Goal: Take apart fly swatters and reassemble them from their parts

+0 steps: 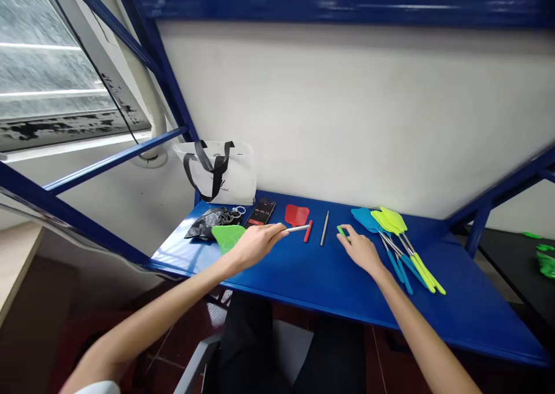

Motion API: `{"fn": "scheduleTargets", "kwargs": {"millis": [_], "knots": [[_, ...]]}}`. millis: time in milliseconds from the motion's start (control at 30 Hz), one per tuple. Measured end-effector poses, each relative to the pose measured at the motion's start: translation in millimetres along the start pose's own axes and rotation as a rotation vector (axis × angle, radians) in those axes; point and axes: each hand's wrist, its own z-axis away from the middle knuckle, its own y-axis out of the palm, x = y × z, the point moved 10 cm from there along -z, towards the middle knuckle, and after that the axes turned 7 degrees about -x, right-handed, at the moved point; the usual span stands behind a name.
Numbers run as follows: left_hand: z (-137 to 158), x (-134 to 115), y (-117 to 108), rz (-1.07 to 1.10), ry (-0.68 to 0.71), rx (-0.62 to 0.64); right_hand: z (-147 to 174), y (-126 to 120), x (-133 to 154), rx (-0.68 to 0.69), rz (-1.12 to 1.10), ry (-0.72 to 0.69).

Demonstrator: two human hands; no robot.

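Note:
My left hand (260,243) is closed around a silver metal rod (299,228), which points right over the desk. A green fly swatter head (226,236) shows just left of that hand; whether it joins the rod is hidden by my fingers. My right hand (359,249) pinches a short green handle (341,231), apart from the rod. Between and beyond my hands lie a red swatter head (297,214), a red handle (308,231) and a loose silver rod (325,228). Right of my right hand lie blue fly swatters (366,218) and yellow-green fly swatters (393,219).
A phone (261,213) with a running timer lies at the desk's (277,272) back left. Next to it are a black plastic bag (208,223) and a white tote bag (229,171). Blue metal posts frame the desk, and a wall stands behind.

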Motion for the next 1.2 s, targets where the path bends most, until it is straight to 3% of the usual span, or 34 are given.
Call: {"fn": "scheduleTargets", "kwargs": {"millis": [100, 200, 333, 400, 467, 600, 700, 800, 867, 933, 1033, 1100, 1200], "knots": [[-31.6, 2.7, 14.5, 0.376, -0.106, -0.119, -27.2, 26.4, 3.5, 0.018, -0.06, 0.12], [-63.9, 20.2, 35.6, 0.81, -0.238, -0.191, -40.3, 36.7, 0.8, 0.012, -0.022, 0.186], [-99.1, 52.4, 71.5, 1.022, -0.333, -0.254, -43.9, 33.0, 0.8, -0.099, -0.072, 0.241], [-109.4, 69.8, 89.5, 1.056, -0.362, -0.291, -43.9, 27.0, 10.2, -0.198, -0.309, 0.192], [-114.5, 83.5, 104.0, 1.101, -0.368, -0.332, -41.7, 27.4, 24.4, -0.205, -0.692, 0.106], [-111.4, 98.8, 118.6, 1.199, -0.377, -0.403, -28.2, 50.0, 51.7, 0.079, -1.352, 0.101], [-103.8, 102.3, 117.5, 1.268, -0.376, -0.458, -20.6, 61.0, 57.5, 0.165, -1.524, 0.192], [-99.5, 101.9, 119.5, 1.301, -0.378, -0.42, -22.6, 60.9, 55.5, 0.131, -1.535, 0.226], [-97.8, 104.1, 119.6, 1.245, -0.383, -0.382, -26.7, 54.2, 45.6, 0.037, -1.533, 0.259], [-93.2, 112.8, 106.0, 1.078, -0.374, -0.469, -29.3, 45.4, 31.0, -0.067, -1.542, 0.31], [-84.8, 106.5, 69.1, 0.559, -0.234, -0.631, -29.4, 34.3, 14.2, -0.145, -1.551, 0.355], [-88.7, 77.6, 69.1, 0.176, -0.038, -0.487, -28.6, 30.3, 10.1, -0.151, -1.545, 0.354], [-88.1, 45.9, 102.8, -0.165, 0.166, -0.118, -27.5, 32.1, 12.5, -0.091, -1.535, 0.349]]}}
